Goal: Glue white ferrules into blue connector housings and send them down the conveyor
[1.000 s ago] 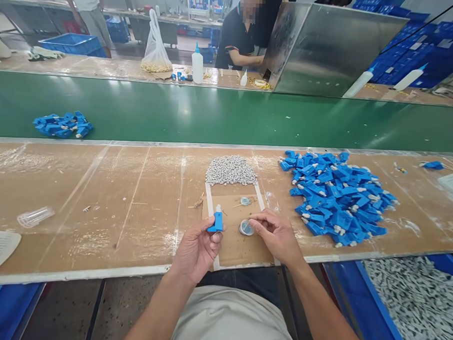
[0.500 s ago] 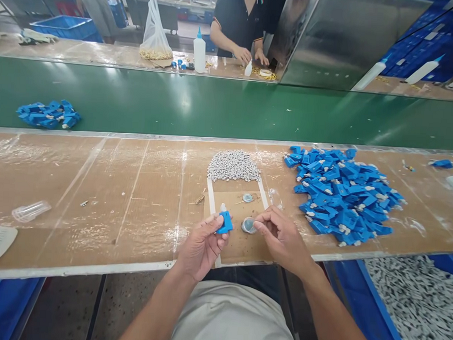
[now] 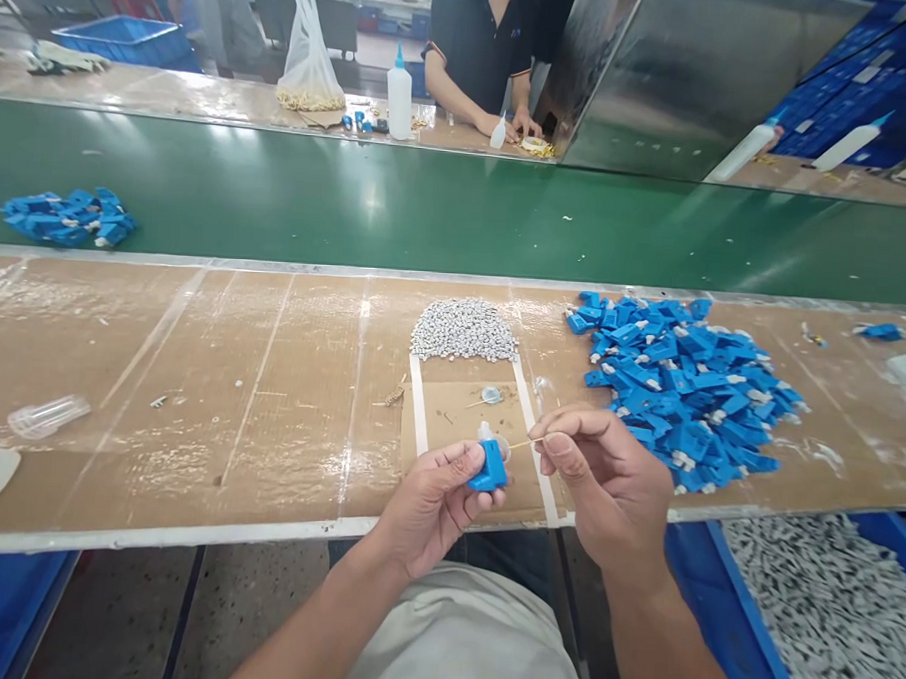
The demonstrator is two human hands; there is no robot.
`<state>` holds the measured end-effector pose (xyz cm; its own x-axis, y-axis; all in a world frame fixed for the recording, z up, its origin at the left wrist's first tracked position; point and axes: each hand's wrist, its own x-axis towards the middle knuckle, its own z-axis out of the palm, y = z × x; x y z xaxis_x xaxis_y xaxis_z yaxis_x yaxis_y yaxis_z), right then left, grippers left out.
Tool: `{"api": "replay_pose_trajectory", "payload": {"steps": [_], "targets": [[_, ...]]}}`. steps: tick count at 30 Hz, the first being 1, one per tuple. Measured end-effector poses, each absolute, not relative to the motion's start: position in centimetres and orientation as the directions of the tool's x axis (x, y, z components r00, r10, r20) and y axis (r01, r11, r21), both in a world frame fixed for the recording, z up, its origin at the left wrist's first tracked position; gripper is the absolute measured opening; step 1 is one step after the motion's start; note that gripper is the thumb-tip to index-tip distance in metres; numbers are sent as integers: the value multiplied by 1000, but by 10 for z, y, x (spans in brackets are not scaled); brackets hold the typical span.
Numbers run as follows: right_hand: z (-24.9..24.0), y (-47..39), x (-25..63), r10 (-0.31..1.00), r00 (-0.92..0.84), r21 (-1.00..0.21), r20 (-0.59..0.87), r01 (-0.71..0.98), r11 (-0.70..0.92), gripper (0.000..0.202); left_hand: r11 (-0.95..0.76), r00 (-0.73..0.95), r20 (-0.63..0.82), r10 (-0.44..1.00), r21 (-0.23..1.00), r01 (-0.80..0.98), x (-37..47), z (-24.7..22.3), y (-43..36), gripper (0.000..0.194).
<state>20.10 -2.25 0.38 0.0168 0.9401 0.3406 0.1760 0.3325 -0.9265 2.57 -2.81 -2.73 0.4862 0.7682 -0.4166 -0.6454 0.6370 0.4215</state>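
Note:
My left hand (image 3: pixel 440 499) is closed on a blue plastic part (image 3: pixel 490 468), which has a whitish tip at its upper end. Pinched between the thumb and fingers of my right hand (image 3: pixel 608 471) is a thin wooden stick (image 3: pixel 521 445), its far end pointing left, close to that tip; whether they touch I cannot tell. A small clear cup (image 3: pixel 503 446) stands behind the blue part, mostly hidden by it. Farther back on a cardboard sheet lies a small round lid-like piece (image 3: pixel 491 394) with a stick across it. Beyond it, small grey pieces (image 3: pixel 464 330) form a heap.
To the right spreads a large pile of blue parts (image 3: pixel 683 385). A smaller blue cluster (image 3: pixel 68 217) rests on the green belt (image 3: pixel 279 192). A clear plastic cup (image 3: pixel 48 417) lies at left. A bin of grey pieces (image 3: pixel 824 596) stands below right. Across the belt a person (image 3: pixel 480 60) works.
My right hand has lifted away from the small cup with the stick, which now points at the blue part. My left hand has shifted right with the part, now in front of the cup.

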Motion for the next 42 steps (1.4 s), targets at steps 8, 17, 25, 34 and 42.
{"api": "replay_pose_trajectory", "payload": {"steps": [8,17,25,34,42], "targets": [[9,-27,192,910,-23,-866,414,298,401,6,636,502,-394,770,415,-650,27,-27,-32,26],[3,-27,191,919,-58,-866,391,314,389,6,644,525,-377,763,378,-665,26,-31,-32,22],[-1,-24,192,891,-136,-796,434,405,449,8,629,511,-369,776,384,-676,26,-35,-30,20],[1,-24,191,917,5,-883,399,271,382,5,670,566,-367,738,294,-682,22,-37,-29,23],[-16,-20,212,943,58,-879,328,384,282,8,730,647,-364,670,166,-663,16,-41,-29,25]]}}
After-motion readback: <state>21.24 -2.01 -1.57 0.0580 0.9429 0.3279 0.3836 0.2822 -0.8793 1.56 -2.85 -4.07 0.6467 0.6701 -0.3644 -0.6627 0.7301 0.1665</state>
